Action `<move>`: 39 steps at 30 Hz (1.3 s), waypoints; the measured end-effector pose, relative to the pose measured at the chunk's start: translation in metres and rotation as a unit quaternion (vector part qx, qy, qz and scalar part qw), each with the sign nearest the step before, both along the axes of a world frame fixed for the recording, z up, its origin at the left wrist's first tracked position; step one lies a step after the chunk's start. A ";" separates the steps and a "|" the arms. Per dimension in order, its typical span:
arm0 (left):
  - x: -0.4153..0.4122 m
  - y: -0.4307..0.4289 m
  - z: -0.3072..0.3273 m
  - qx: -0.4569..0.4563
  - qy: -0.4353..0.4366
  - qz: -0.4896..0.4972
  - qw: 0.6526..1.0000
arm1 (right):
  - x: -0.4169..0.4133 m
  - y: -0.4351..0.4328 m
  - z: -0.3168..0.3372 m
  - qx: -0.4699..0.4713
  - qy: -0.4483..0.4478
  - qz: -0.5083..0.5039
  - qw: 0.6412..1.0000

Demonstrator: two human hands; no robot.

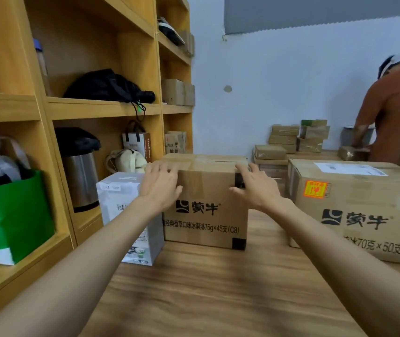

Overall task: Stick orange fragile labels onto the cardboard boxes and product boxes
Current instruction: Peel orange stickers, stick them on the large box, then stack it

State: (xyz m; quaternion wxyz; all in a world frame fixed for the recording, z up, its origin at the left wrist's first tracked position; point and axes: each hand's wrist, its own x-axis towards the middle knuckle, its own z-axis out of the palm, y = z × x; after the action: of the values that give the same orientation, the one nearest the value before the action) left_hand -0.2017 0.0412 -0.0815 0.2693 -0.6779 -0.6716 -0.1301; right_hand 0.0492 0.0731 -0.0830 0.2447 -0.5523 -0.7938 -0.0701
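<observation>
Both hands were out at the middle Mengniu carton (206, 205): left hand (161, 183) at its top-left corner, right hand (254, 187) at the top-right edge. Fingers were spread and gripped nothing; contact was unclear. Probably bracing to turn or shift it for labelling.

Count:
- two big cartons
- one orange fragile label (315, 189), stuck on the right carton (364, 210); none showed on the middle one
- one white product box (123, 205) just left of it, no label visible
</observation>
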 end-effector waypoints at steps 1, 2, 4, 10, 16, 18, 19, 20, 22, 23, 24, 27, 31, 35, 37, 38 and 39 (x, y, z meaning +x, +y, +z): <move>0.001 0.007 0.000 -0.017 -0.003 0.013 1.000 | 0.000 0.003 -0.002 -0.005 0.011 0.003 1.000; 0.002 0.013 -0.001 -0.032 -0.006 0.023 0.999 | 0.000 0.005 -0.004 -0.008 0.021 0.007 1.000; 0.005 0.020 -0.003 -0.047 0.000 0.035 0.998 | 0.000 0.008 -0.007 -0.006 0.046 0.019 0.999; 0.016 0.021 -0.015 -0.015 0.021 0.005 1.000 | 0.018 0.005 -0.008 0.017 0.107 0.012 0.994; 0.038 0.007 -0.019 0.009 -0.050 -0.084 0.995 | 0.059 -0.019 -0.007 0.033 0.130 0.013 0.991; 0.042 -0.003 -0.019 0.017 -0.064 -0.105 0.992 | 0.070 -0.029 -0.007 0.040 0.135 0.017 0.990; 0.044 -0.009 -0.017 0.023 -0.064 -0.113 0.991 | 0.074 -0.035 -0.008 0.041 0.138 0.020 0.989; 0.046 -0.015 -0.016 0.027 -0.065 -0.119 0.990 | 0.079 -0.041 -0.009 0.042 0.139 0.023 0.989; 0.051 -0.030 -0.012 0.037 -0.065 -0.136 0.988 | 0.088 -0.053 -0.012 0.050 0.134 0.026 0.989; 0.053 -0.037 -0.011 0.044 -0.063 -0.146 0.986 | 0.093 -0.059 -0.014 0.056 0.131 0.026 0.989; 0.053 -0.043 -0.010 0.051 -0.066 -0.157 0.984 | 0.098 -0.065 -0.014 0.060 0.133 0.028 0.989; 0.051 -0.057 -0.007 0.069 -0.155 -0.168 0.971 | 0.110 -0.075 -0.013 0.049 0.147 0.038 0.987; 0.046 -0.060 -0.008 0.035 -0.321 -0.099 0.941 | 0.114 -0.084 -0.013 0.012 0.164 0.031 0.986; 0.043 -0.065 -0.017 -0.028 -0.423 -0.108 0.899 | 0.110 -0.097 -0.021 -0.086 0.233 0.070 0.966; 0.046 -0.074 -0.021 -0.015 -0.437 -0.115 0.892 | 0.109 -0.103 -0.024 -0.088 0.262 0.077 0.958; 0.049 -0.080 -0.022 -0.003 -0.435 -0.117 0.893 | 0.109 -0.106 -0.025 -0.077 0.264 0.074 0.958; 0.051 -0.086 -0.024 0.009 -0.428 -0.117 0.896 | 0.111 -0.111 -0.026 -0.063 0.263 0.066 0.960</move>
State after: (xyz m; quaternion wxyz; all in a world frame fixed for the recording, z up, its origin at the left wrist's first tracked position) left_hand -0.1506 -0.0445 -0.1051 -0.0554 -0.6277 -0.6365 -0.4447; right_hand 0.1601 -0.0377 -0.1089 0.4139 -0.5118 -0.7389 0.1442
